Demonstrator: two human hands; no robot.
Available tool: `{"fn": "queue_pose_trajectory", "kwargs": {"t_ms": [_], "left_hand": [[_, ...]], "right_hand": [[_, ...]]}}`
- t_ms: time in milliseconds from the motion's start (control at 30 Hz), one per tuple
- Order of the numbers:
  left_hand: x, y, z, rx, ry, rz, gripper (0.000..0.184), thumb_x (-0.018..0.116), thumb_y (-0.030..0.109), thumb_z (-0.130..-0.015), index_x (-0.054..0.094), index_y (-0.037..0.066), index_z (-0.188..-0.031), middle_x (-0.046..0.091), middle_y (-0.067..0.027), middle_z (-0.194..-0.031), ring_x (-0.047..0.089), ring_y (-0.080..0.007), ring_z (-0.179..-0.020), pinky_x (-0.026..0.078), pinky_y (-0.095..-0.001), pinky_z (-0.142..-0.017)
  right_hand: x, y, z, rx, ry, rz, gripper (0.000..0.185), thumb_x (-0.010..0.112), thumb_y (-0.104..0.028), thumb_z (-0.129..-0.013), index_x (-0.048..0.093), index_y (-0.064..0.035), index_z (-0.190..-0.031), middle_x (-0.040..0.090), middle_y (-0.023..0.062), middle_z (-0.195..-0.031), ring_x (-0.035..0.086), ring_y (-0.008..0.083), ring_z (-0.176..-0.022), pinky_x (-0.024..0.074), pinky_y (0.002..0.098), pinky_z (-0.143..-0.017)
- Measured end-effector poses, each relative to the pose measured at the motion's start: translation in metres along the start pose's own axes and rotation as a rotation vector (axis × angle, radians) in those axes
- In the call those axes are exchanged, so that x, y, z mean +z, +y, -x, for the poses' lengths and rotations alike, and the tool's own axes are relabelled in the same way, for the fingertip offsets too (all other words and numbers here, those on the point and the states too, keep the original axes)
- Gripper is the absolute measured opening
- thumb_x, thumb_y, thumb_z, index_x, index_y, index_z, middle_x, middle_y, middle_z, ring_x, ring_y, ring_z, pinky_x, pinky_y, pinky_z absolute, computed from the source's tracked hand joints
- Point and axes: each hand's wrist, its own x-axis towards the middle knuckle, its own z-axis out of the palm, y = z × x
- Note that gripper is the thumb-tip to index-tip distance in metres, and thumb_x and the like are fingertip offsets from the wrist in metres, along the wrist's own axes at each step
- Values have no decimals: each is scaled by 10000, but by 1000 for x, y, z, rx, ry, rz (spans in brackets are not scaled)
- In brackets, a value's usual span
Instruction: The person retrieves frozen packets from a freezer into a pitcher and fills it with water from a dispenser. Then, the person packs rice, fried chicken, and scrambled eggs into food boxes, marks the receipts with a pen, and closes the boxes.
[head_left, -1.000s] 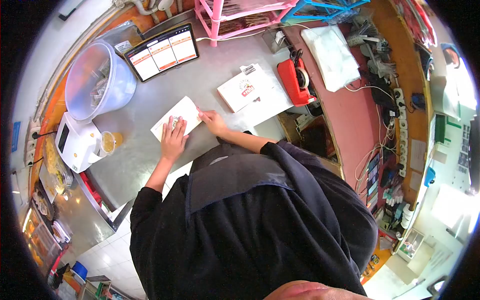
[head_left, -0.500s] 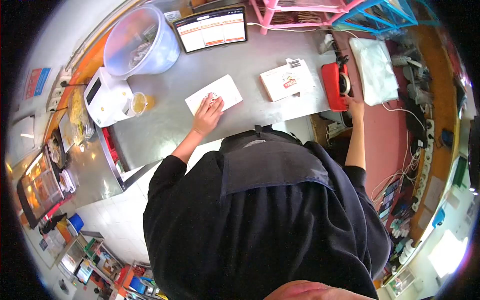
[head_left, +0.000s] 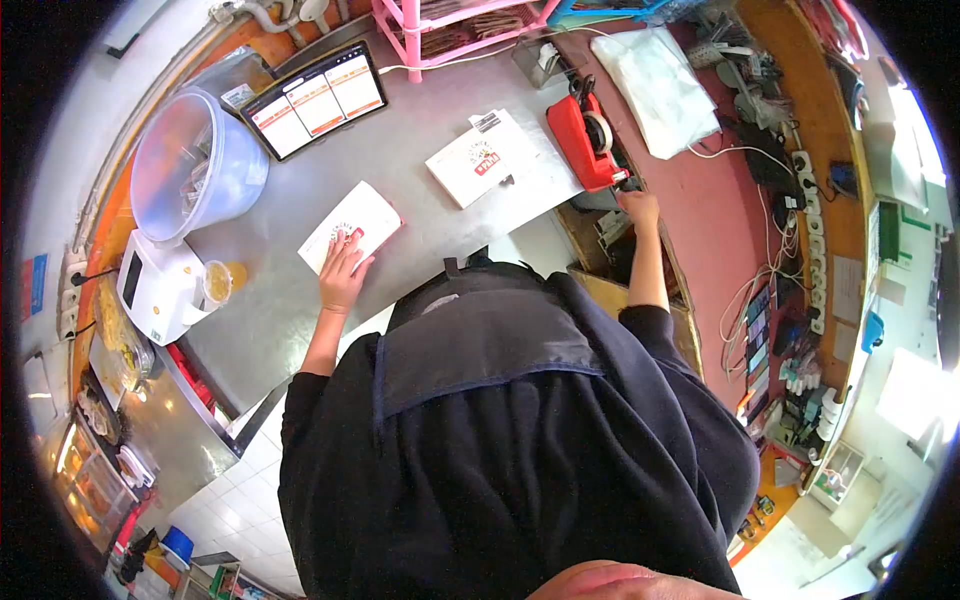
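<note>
My left hand lies on the near edge of a white printed box, fingers spread over its top. To the right, a red tape dispenser with a roll of tape stands at the edge of the metal counter. Just off its near end is my right hand, the fingers curled closed. Whatever they pinch is too small to make out. Between the two hands, a second white box with red print and a barcode label on it sits on the counter.
A tablet leans at the back beside a big translucent bucket. A white label printer and a cup of yellow contents stand left. Pink racks and a stack of plastic bags lie beyond. Cables trail at right.
The view has turned and shifted, so the counter things appear farther left. My right hand has come slightly away from the dispenser's near end. My left hand stays on the box.
</note>
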Motion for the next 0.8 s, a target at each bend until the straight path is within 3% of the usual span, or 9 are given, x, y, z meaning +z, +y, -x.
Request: {"fn": "queue_pose_trajectory", "kwargs": {"t_ms": [33,67,133,233,333,400,433,500,800], "left_hand": [[-2,1,-3,7,-8,30,288,759,167,-717,625,50,-943,605,-57,-1220,525,-294,-1192,421,-429,-1001],[-5,7,-5,8,-20,51,265,759,168,-719,615,51,-908,607,-56,-1217,531,-294,-1185,424,-428,-998],[-6,8,-5,-27,20,44,244,762,169,-722,600,55,-864,611,-50,-1209,533,-280,-1185,428,-421,-994],[-20,17,-1,-42,-35,-28,206,709,159,-762,608,79,-923,556,-66,-1270,466,-306,-1245,351,-529,-1020],[-17,7,9,-58,-9,-47,231,677,160,-774,627,133,-998,537,-76,-1248,429,-334,-1273,333,-614,-990],[-8,-1,16,-43,-3,-84,249,681,163,-772,631,156,-1015,556,-85,-1197,431,-350,-1267,341,-606,-991],[-5,-2,19,-29,0,-98,258,683,164,-771,633,167,-1024,565,-89,-1172,432,-358,-1264,345,-601,-992],[-1,-3,24,-26,13,-108,207,686,152,-766,613,122,-957,579,-73,-1156,447,-346,-1255,366,-563,-999],[15,-14,34,-72,61,-18,283,654,135,-787,583,116,-1061,491,-175,-1211,491,-306,-1196,391,-503,-1000]], "right_hand": [[13,-2,-3,-79,185,365,234,614,-209,-765,690,11,-792,682,203,-818,670,342,-732,520,434,-615],[1,-24,20,56,92,265,242,579,-176,-760,678,40,-808,641,278,-899,630,415,-916,518,473,-776],[6,-35,36,-190,-129,384,265,611,-233,-757,692,18,-782,666,237,-836,664,364,-828,527,419,-732],[22,-111,109,-476,-739,-373,152,596,-101,-785,710,0,-789,702,90,-814,643,161,-763,487,288,-739],[28,-235,228,-584,-977,-509,276,615,-206,-891,664,-21,-1090,698,72,-891,622,101,-855,477,258,-791],[83,-264,268,-679,-937,-632,332,638,-199,-874,627,-29,-1160,695,56,-817,623,92,-777,486,255,-727],[97,-276,277,-733,-961,-542,467,640,-176,-882,503,-19,-1300,673,11,-757,528,29,-676,420,217,-606],[112,-297,300,-657,-985,-741,622,648,-97,-865,332,-16,-1395,676,49,-760,563,54,-696,430,212,-627],[187,-286,315,-511,-675,-886,343,631,-14,-857,333,-56,-1023,676,108,-766,628,114,-715,471,228,-662]]}}
